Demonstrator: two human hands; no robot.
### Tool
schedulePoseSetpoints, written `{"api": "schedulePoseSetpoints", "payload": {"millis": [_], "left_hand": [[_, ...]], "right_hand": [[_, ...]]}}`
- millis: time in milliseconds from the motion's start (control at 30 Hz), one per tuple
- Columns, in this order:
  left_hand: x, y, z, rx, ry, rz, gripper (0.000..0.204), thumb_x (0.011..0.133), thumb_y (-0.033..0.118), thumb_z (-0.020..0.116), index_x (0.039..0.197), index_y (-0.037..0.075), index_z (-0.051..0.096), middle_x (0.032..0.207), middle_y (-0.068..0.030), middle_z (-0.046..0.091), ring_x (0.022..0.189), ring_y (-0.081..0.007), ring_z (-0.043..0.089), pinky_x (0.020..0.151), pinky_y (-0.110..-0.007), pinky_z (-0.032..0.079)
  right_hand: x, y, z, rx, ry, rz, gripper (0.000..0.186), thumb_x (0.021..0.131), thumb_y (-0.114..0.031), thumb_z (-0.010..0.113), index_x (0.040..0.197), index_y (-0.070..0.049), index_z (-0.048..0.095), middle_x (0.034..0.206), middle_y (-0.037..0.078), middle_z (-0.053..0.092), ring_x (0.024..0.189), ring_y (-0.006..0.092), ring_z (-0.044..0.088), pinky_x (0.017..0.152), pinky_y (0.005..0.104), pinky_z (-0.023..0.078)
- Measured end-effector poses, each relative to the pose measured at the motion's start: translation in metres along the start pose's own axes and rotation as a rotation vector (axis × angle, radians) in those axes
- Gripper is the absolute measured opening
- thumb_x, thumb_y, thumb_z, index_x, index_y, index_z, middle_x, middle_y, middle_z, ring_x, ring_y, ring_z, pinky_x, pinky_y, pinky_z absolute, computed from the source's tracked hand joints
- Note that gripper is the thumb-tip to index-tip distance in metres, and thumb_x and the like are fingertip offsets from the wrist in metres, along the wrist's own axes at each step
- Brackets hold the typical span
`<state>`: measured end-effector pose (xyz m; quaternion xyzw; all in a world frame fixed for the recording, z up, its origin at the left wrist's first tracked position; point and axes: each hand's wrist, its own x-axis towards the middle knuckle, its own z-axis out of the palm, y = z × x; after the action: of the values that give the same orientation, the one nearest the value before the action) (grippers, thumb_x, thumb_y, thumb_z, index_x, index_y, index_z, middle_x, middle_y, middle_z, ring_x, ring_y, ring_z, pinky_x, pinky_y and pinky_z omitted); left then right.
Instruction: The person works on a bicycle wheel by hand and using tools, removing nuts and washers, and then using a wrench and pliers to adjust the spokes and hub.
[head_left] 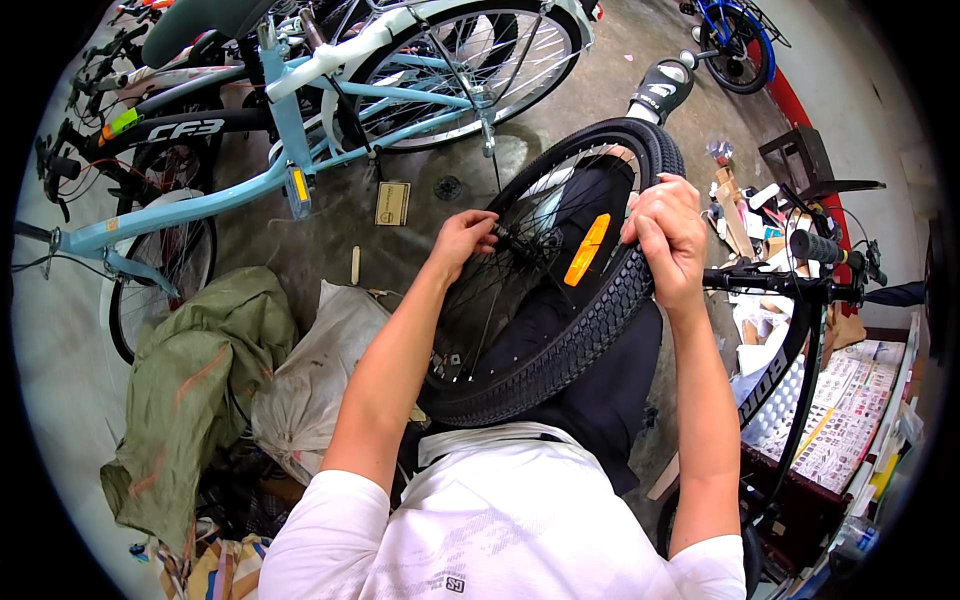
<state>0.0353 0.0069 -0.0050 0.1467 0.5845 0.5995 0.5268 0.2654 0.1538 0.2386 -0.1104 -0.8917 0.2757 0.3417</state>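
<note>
The black bicycle wheel [560, 300] rests upright on the person's lap, its lower rim hidden behind the white shirt. Left hand [462, 240] fingers pinch the hub [512, 240]; right hand [665, 235] grips the knobby tyre [590, 320]. The white sack [310, 385] beside them hides its contents.

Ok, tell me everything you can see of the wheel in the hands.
The wheel is a loose bicycle wheel with a black knobby tyre, thin metal spokes and an orange reflector clipped among them. It stands tilted on its edge across the person's lap, over dark trousers. The left hand has its fingers at the hub, inside the spokes. The right hand grips the tyre at the upper rim.
</note>
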Motion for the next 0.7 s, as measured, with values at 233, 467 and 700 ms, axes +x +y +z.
{"api": "schedulePoseSetpoints", "payload": {"millis": [233, 467, 700], "left_hand": [[0.016, 0.011, 0.014, 0.223, 0.159, -0.142, 0.046, 0.101, 0.046, 0.058, 0.107, 0.002, 0.070, 0.091, 0.0000, 0.062, 0.069, -0.0098, 0.058, 0.061, -0.028, 0.051], [-0.014, 0.003, -0.010, -0.360, -0.177, -0.041, 0.052, 0.105, 0.038, 0.050, 0.136, -0.003, 0.055, 0.118, -0.0100, 0.063, 0.093, -0.0179, 0.065, 0.083, -0.037, 0.058], [0.020, -0.001, 0.003, -0.019, 0.061, -0.137, 0.030, 0.102, 0.028, 0.059, 0.117, 0.003, 0.065, 0.096, -0.0027, 0.066, 0.072, -0.0126, 0.061, 0.072, -0.033, 0.057]], "right_hand": [[0.007, -0.003, 0.007, 0.006, -0.003, -0.018, 0.017, 0.084, -0.010, 0.059, 0.067, -0.009, 0.060, 0.070, 0.002, 0.060, 0.080, 0.0195, 0.059, 0.101, 0.0401, 0.037], [-0.002, 0.000, -0.001, -0.002, 0.000, 0.008, 0.017, 0.083, -0.012, 0.060, 0.067, -0.009, 0.060, 0.070, 0.001, 0.060, 0.080, 0.0194, 0.059, 0.101, 0.0407, 0.037], [0.004, -0.003, 0.006, 0.007, -0.007, -0.006, 0.017, 0.083, -0.012, 0.060, 0.066, -0.009, 0.059, 0.070, 0.002, 0.059, 0.080, 0.0198, 0.059, 0.101, 0.0410, 0.037]]}}
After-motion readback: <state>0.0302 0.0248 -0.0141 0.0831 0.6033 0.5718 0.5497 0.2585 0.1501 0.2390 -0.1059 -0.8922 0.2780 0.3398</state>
